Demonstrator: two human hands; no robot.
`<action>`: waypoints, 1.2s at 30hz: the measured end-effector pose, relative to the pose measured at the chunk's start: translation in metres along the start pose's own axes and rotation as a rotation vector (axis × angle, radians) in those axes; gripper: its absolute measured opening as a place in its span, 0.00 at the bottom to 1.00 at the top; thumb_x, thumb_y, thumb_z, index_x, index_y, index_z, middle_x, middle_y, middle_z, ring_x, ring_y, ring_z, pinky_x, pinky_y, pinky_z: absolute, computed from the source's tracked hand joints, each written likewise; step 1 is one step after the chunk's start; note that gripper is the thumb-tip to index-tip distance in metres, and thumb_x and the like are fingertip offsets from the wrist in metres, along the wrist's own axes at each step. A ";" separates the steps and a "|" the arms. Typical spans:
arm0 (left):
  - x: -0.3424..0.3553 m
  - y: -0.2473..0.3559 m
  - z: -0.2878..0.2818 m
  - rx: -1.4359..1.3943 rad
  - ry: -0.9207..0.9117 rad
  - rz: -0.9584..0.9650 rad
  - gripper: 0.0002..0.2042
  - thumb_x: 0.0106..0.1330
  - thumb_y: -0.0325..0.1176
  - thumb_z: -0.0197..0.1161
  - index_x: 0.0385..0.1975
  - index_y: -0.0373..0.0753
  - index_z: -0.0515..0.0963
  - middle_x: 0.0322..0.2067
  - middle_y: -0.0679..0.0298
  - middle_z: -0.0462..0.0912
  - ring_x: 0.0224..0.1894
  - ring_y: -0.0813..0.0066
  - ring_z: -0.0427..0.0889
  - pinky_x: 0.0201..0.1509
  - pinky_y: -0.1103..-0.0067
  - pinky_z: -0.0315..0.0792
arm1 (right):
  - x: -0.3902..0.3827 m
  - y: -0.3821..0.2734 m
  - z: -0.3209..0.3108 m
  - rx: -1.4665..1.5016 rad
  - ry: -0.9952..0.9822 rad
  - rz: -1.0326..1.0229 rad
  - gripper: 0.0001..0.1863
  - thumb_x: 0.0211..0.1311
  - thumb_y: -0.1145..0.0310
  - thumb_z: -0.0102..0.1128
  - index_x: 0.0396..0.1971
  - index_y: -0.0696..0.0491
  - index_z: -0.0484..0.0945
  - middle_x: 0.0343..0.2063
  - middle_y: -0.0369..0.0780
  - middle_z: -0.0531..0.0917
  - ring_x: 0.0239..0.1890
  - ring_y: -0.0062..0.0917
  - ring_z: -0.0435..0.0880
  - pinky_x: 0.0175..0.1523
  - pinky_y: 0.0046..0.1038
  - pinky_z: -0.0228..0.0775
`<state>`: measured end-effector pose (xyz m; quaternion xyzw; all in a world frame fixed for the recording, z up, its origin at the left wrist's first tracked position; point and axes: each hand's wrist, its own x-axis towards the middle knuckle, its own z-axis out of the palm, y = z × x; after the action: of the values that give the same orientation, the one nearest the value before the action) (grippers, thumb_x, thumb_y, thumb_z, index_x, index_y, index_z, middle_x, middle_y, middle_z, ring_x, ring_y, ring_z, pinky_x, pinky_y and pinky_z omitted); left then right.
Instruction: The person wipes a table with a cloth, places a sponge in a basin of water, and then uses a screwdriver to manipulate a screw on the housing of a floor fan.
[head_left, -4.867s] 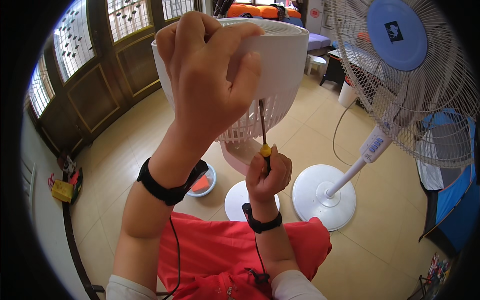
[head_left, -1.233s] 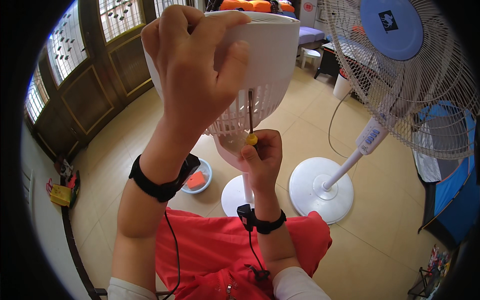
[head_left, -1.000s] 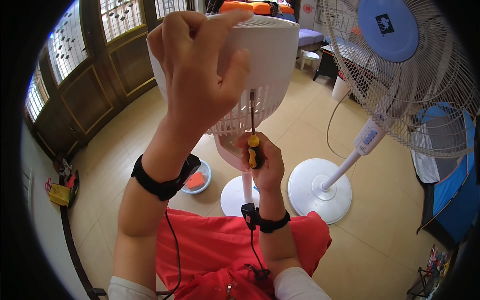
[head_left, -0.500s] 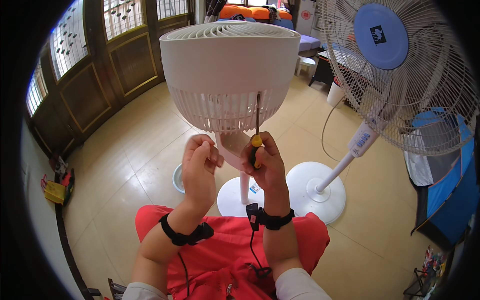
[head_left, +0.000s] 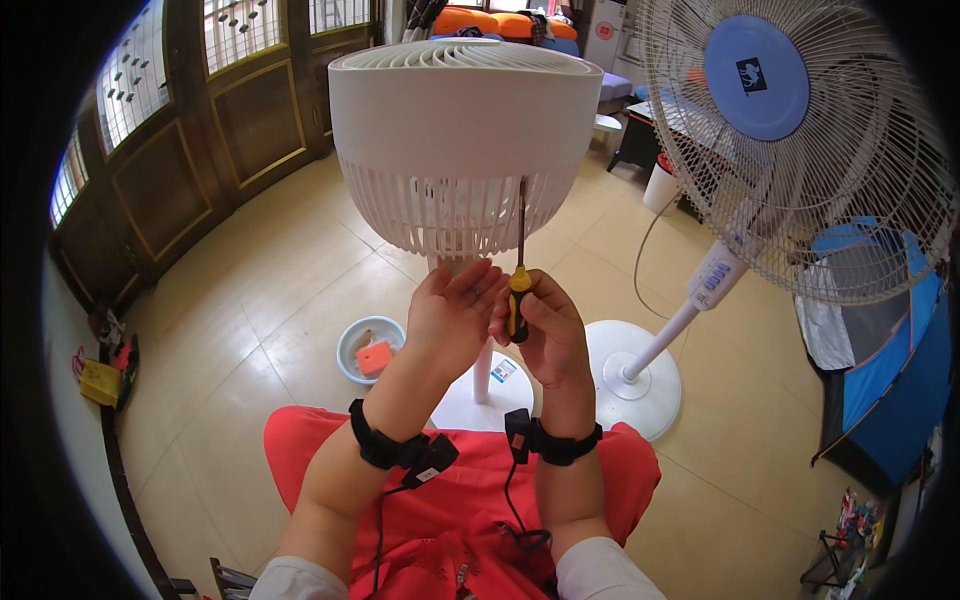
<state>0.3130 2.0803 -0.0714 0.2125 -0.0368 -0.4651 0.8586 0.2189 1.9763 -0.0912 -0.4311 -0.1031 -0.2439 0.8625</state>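
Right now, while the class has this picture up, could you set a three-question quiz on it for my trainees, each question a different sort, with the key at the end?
1. Which hand grips the screwdriver?
2. True or false: the screwdriver's shaft points downward from its handle.
3. Fill in the blank: in the picture, the light blue basin stands to the ____ of the white round base.

Key:
1. The right hand.
2. False; the shaft points up, toward the white fan head.
3. Left.
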 end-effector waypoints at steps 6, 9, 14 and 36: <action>0.015 -0.004 0.012 0.028 -0.028 -0.003 0.28 0.72 0.48 0.27 0.53 0.27 0.63 0.50 0.49 0.71 0.38 0.55 0.75 0.32 0.66 0.73 | -0.008 -0.012 0.005 -0.035 -0.022 -0.009 0.11 0.64 0.68 0.52 0.42 0.58 0.71 0.25 0.41 0.78 0.23 0.24 0.74 0.29 0.23 0.65; 0.018 -0.007 0.024 -0.052 0.050 -0.004 0.27 0.72 0.47 0.27 0.53 0.27 0.63 0.51 0.48 0.71 0.40 0.53 0.76 0.33 0.68 0.74 | -0.008 -0.019 0.008 0.070 0.010 0.064 0.11 0.64 0.68 0.50 0.40 0.60 0.72 0.24 0.41 0.78 0.21 0.23 0.72 0.27 0.23 0.62; 0.028 -0.010 0.016 0.013 -0.080 0.091 0.27 0.73 0.46 0.26 0.52 0.26 0.63 0.51 0.46 0.71 0.48 0.54 0.75 0.44 0.69 0.74 | -0.010 -0.016 0.007 -0.108 0.104 0.021 0.12 0.65 0.67 0.49 0.38 0.61 0.73 0.25 0.40 0.78 0.24 0.21 0.75 0.30 0.22 0.66; 0.024 -0.010 0.027 -0.096 -0.185 0.089 0.25 0.74 0.41 0.29 0.56 0.24 0.59 0.50 0.42 0.69 0.53 0.53 0.71 0.58 0.66 0.71 | -0.017 -0.019 0.023 -0.417 0.307 -0.134 0.08 0.65 0.70 0.50 0.37 0.59 0.74 0.25 0.34 0.76 0.26 0.14 0.72 0.32 0.18 0.64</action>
<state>0.3122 2.0470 -0.0543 0.1254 -0.1028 -0.4452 0.8806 0.1954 1.9902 -0.0703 -0.5497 0.0532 -0.3792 0.7424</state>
